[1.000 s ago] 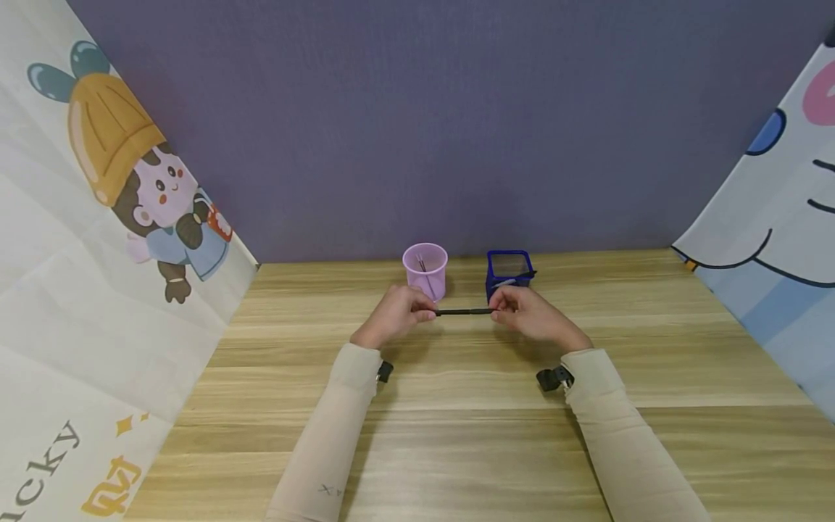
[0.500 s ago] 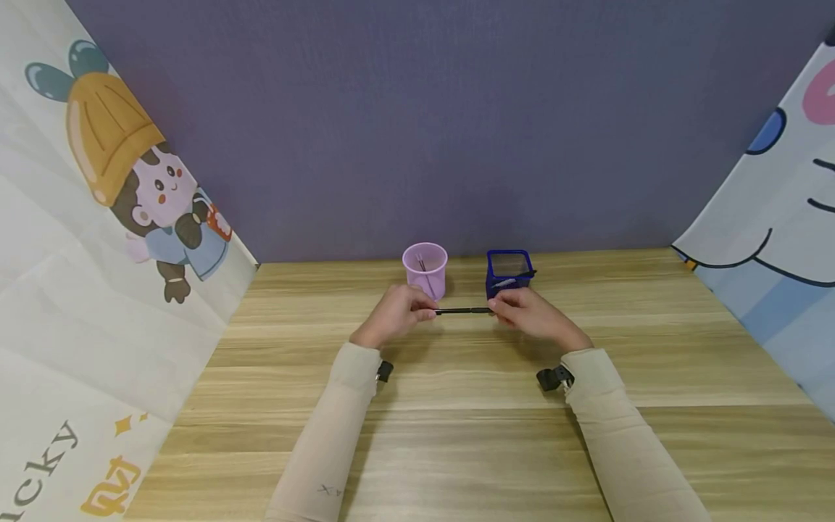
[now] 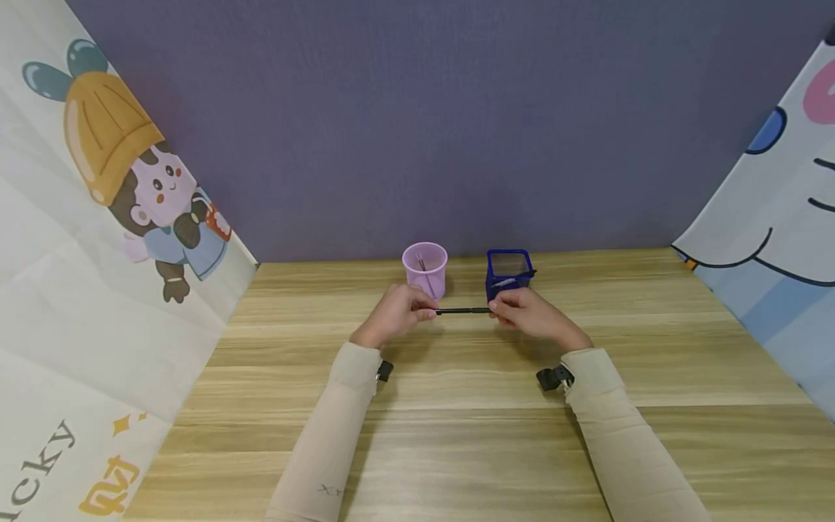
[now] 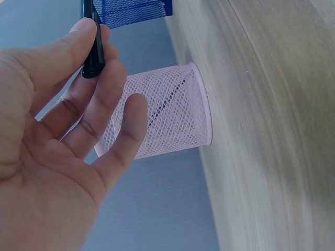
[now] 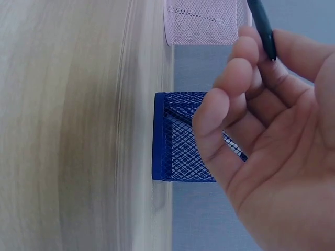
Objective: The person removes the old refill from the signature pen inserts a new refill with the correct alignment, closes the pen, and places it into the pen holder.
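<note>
A slim black pen is held level between both hands, just in front of two mesh cups. My left hand pinches its left end between thumb and fingers; in the left wrist view the rounded black end pokes out past the thumb. At the opposite end, my right hand pinches the pen, and its pointed tip shows in the right wrist view. Behind the left hand stands a pink round mesh cup with thin sticks or pens inside. A blue square mesh cup is behind the right hand, with a dark pen leaning in it.
Both cups stand on a wood-grain table near its back edge, close to a grey-purple panel. Printed cloths flank the table: a cartoon child on the left one, a white and blue figure on the right.
My right hand's fingers have shifted slightly to the left along the pen since a second ago. The left hand and the cups look unchanged.
</note>
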Demonstrator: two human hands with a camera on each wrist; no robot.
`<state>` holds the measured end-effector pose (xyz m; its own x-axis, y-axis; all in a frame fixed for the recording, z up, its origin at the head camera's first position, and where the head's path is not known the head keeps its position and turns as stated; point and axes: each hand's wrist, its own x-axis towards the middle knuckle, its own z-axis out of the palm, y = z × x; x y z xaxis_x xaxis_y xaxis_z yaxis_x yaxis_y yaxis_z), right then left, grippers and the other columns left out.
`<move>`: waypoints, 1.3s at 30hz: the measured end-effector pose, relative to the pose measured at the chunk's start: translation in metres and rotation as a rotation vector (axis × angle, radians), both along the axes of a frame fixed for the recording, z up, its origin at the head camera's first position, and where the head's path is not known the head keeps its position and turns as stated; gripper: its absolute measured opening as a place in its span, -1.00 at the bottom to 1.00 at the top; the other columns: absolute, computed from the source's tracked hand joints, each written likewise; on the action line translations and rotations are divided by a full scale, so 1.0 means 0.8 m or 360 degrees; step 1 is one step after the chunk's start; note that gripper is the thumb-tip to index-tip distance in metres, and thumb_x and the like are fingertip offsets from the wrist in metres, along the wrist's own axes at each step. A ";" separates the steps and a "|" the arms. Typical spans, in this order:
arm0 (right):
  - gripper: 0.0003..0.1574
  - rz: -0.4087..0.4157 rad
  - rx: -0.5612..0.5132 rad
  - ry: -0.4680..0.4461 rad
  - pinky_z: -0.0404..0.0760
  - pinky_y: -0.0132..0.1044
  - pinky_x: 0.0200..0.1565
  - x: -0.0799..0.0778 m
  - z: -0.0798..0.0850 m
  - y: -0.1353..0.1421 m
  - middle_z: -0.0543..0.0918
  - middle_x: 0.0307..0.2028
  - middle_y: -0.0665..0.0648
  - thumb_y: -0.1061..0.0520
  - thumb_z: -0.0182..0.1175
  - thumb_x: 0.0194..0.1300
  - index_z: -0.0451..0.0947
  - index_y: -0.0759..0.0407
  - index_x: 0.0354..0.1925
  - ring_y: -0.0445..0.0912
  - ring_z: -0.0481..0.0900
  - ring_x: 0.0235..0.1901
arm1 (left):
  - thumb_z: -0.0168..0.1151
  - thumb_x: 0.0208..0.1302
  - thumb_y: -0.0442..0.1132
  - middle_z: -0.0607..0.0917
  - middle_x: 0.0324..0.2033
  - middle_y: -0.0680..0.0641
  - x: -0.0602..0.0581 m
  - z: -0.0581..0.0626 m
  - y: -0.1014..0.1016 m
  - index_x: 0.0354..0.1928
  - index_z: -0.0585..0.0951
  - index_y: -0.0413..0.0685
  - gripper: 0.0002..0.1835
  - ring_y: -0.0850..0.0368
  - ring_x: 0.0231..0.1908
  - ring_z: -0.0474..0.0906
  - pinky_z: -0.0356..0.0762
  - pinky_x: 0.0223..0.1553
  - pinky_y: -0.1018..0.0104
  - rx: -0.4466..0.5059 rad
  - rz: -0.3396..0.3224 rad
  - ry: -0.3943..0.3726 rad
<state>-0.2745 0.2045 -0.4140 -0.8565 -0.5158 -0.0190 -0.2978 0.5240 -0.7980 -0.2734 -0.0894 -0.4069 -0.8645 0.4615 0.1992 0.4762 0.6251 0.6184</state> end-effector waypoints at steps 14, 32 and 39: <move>-0.61 0.0009 -0.0045 -0.0001 0.30 -0.33 -0.55 -0.003 -0.005 0.005 0.40 -0.58 0.04 0.03 0.05 0.60 0.55 0.37 -0.15 -0.19 0.26 -0.64 | 0.43 0.26 -0.32 0.82 -0.32 -0.05 0.000 -0.001 0.000 -0.21 0.81 -0.14 -0.90 0.21 -0.31 0.69 0.67 -0.22 0.42 0.0013 -0.0015 -0.0020; -0.74 -0.0023 -0.0090 -0.0043 0.43 -0.31 -0.49 0.000 -0.003 0.003 0.54 -0.39 0.25 0.09 0.15 0.54 0.57 0.30 -0.07 -0.12 0.42 -0.53 | 0.43 0.26 -0.32 0.81 -0.32 -0.06 0.001 0.000 0.000 -0.21 0.81 -0.14 -0.90 0.21 -0.31 0.69 0.66 -0.23 0.43 -0.0003 -0.0004 -0.0018; -0.78 -0.0027 -0.0108 -0.0070 0.44 -0.30 -0.49 0.000 -0.002 0.004 0.55 -0.37 0.27 0.10 0.16 0.53 0.55 0.25 -0.07 -0.11 0.42 -0.52 | 0.43 0.26 -0.32 0.82 -0.32 -0.06 0.002 0.001 0.000 -0.21 0.81 -0.14 -0.90 0.20 -0.30 0.70 0.67 -0.22 0.42 -0.0015 -0.0009 -0.0001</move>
